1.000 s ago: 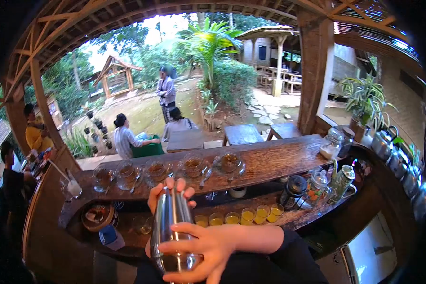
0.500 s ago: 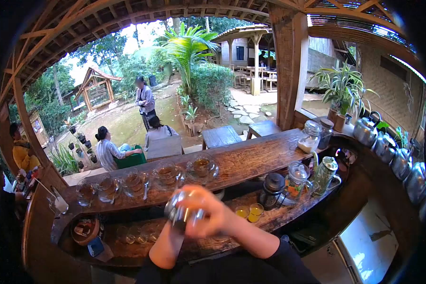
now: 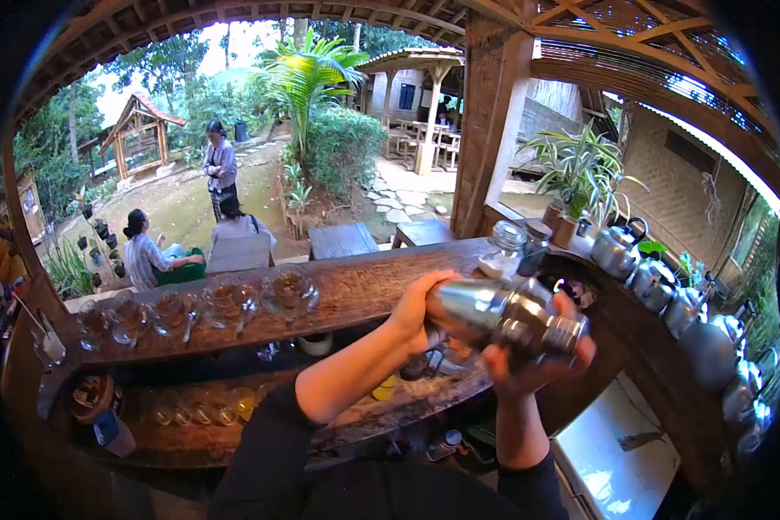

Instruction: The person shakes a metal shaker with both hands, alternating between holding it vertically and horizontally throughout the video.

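A shiny metal cocktail shaker [image 3: 475, 301] lies nearly level above the counter, its capped end toward the right. My left hand [image 3: 418, 310] wraps round the left, wider end. At the other end, my right hand [image 3: 529, 373] closes round the cap and shoulder from below, with fingers up over the far side. Both hands are slightly blurred, and the shaker's contents are hidden. Behind the shaker, on the upper wooden counter [image 3: 390, 282], stands a lidded glass jar [image 3: 503, 247] with pale stuff inside. Parts of the lower shelf are covered by my arms and the shaker.
Several glass cups on saucers [image 3: 227, 305] line the upper counter at left. Small glasses [image 3: 182, 407] stand on the lower shelf [image 3: 321, 433]. Metal kettles [image 3: 615, 251] run along the right ledge. A white lid or panel [image 3: 620, 446] is low at right. People sit and stand outside.
The shaker and both hands have moved right, from in front of the cups to before the jar. The shaker now lies nearly level. My view has turned to the right.
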`<state>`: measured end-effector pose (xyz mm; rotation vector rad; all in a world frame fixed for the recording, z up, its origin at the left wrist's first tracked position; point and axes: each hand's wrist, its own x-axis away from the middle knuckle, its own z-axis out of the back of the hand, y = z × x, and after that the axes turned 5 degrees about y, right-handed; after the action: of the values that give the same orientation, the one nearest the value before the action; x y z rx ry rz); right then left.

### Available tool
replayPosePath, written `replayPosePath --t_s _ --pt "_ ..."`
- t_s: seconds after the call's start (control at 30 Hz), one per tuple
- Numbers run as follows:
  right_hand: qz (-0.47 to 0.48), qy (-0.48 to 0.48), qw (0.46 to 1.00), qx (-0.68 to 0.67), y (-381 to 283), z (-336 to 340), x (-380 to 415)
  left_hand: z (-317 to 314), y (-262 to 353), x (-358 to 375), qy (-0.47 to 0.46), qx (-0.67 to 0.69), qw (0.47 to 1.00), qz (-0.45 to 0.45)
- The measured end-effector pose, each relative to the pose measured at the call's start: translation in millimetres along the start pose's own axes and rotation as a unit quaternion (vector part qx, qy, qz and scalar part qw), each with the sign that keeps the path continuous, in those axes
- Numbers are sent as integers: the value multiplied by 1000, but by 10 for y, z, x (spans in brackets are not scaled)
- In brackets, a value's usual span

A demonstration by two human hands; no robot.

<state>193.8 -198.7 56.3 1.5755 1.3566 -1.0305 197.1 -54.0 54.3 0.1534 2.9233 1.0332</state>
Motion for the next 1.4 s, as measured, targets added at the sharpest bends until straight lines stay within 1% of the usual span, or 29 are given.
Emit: replayPosePath --t_s 0.07,0.1,0.13,0.2,0.23,0.27,0.33,0.4,0.47,0.53,0.57,0.6,0.63,0.67,0.7,0.73,0.8,0.83,0.9,0.93,1.0,1.07,1.1,1.13,1.2,1.23,1.27,1.33,1.4 --pt "-54 26 998 6 -97 143 -268 -259 -49 22 -86 -26 996 -9" --pt "-144 -92 985 -9 -237 472 -354 -420 -83 64 -168 -63 982 -50" --pt "-188 -43 956 -221 -392 569 -317 -554 -117 96 -247 -98 960 -92" --pt "-60 -65 959 -270 -214 617 -291 -712 -223 23 -379 -155 891 -196" --pt "65 -85 944 -313 -122 646 -272 -738 -282 -55 -329 -151 918 -164" --pt "64 -83 945 -309 -4 742 -312 -737 -349 -157 -279 -148 940 -131" --pt "88 -200 967 133 263 976 -468 -572 -595 -586 -79 -78 993 -34" --pt "-167 5 986 10 310 774 -508 -696 -631 -567 -43 -11 998 49" --pt "27 7 1000 4 295 932 -702 -912 -636 -443 -70 -22 997 34" --pt "-214 -167 941 -202 492 1763 -336 -1108 -575 -330 -294 -71 952 -48" --pt "-212 -167 942 -201 422 1611 -390 -1163 -587 -331 -401 -97 905 -103" --pt "-71 -127 954 -261 245 1298 -452 -1220 -624 -369 -472 -61 871 -124" --pt "71 -83 943 -315 135 1149 -499 -1238 -629 -394 -398 -69 908 -109" --pt "-215 -173 894 -353 176 1379 -571 -1232 -639 -426 -320 -76 940 -93" --pt "-101 -199 969 -107 303 1415 -672 -1196 -700 -540 -205 -64 974 -76" --pt "25 -212 966 145 475 1348 -770 -1116 -774 -729 -65 -17 998 -6" --pt "-174 17 983 -60 608 1012 -719 -990 -883 -776 -22 38 998 49" --pt "-11 -47 999 -4 676 1090 -802 -807 -963 -878 -73 52 992 94" --pt "11 -44 993 105 500 1221 -722 -1161 -933 -452 -120 18 993 3" --pt "-51 -70 992 -90 180 1143 -806 -1285 -929 -312 -163 -8 984 -75" --pt "-169 -114 865 -458 -328 1081 -891 -1286 -909 -337 -340 -18 926 -160" --pt "-225 -138 851 -454 264 1527 -759 -1258 -788 -440 -243 -83 958 -130" --pt "-148 -181 957 -169 400 1472 -853 -1219 -881 -565 -136 -25 986 -92" --pt "-55 -210 967 132 521 1380 -914 -1158 -986 -704 -26 35 998 -52" --pt "-224 -59 969 -83 785 1089 -827 -1061 -1045 -727 106 43 993 24" --pt "-171 -65 982 -55 790 1105 -818 -1054 -1048 -715 53 32 998 10" --pt "5 -65 997 -42 740 1115 -882 -1058 -1034 -718 -2 21 1000 -4" --pt "-180 -153 968 80 520 1576 -723 -1291 -869 -450 -92 -53 990 -93" --pt "-179 -161 966 90 326 1507 -896 -1405 -798 -286 -322 -59 933 -146"
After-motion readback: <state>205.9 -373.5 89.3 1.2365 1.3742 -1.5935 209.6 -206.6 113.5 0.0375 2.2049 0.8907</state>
